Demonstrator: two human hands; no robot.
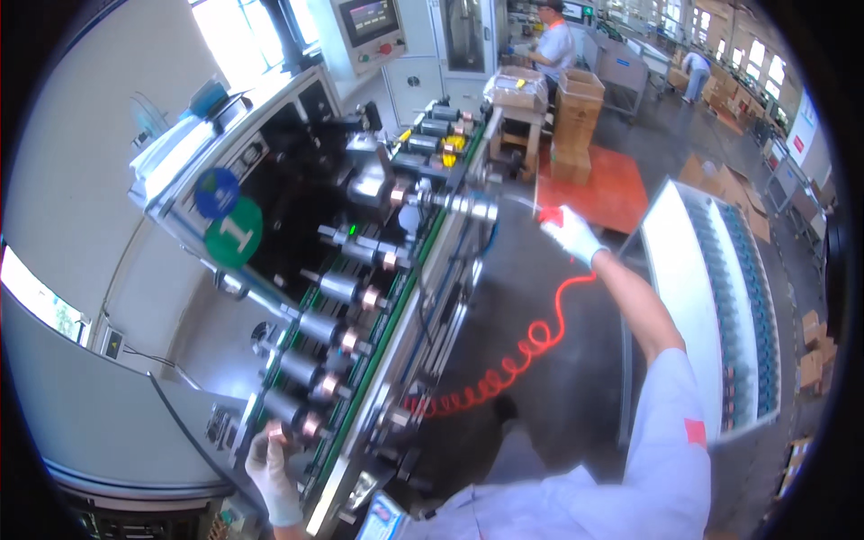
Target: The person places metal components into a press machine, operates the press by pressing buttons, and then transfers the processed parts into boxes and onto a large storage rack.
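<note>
Nearest the camera: the wearer's pale lavender sleeve (668, 396) and torso, 4 to 6 o'clock, red patch on the sleeve.

Right hand (573, 238), white glove, between 2 and 3 o'clock: closed around a red-handled tool (551, 216) with a thin pale nozzle. Nozzle points left, tip just beside the end of a ridged silver cylinder (470, 208) at 1 o'clock; can't confirm contact. Coiled red hose (517, 367) loops from 6 o'clock up to near the right wrist.

Left hand (270, 470), white glove, 7 o'clock: thumb and fingers curled close beside the nearest grey rotor (285, 407). Copper-pink patch at the tips; can't tell if that's a held part or bare skin, so grip unclear.

Grey rotors with copper collars lie crosswise in a row on a green-edged conveyor (345, 427), 7 to 12 o'clock. Machine bay (279, 198), dark inside, at 10 to 11, round blue and green stickers on its frame. Control panel (370, 27) with screen at 11:30.

White rack (677, 270) at 3 to 4, rows of parts in it. Orange-red mat (612, 184) at 2, stacked cartons (577, 121) at its far edge. Co-worker (555, 47) standing at 1; another person (697, 74) bent over, farther off at 2.
</note>
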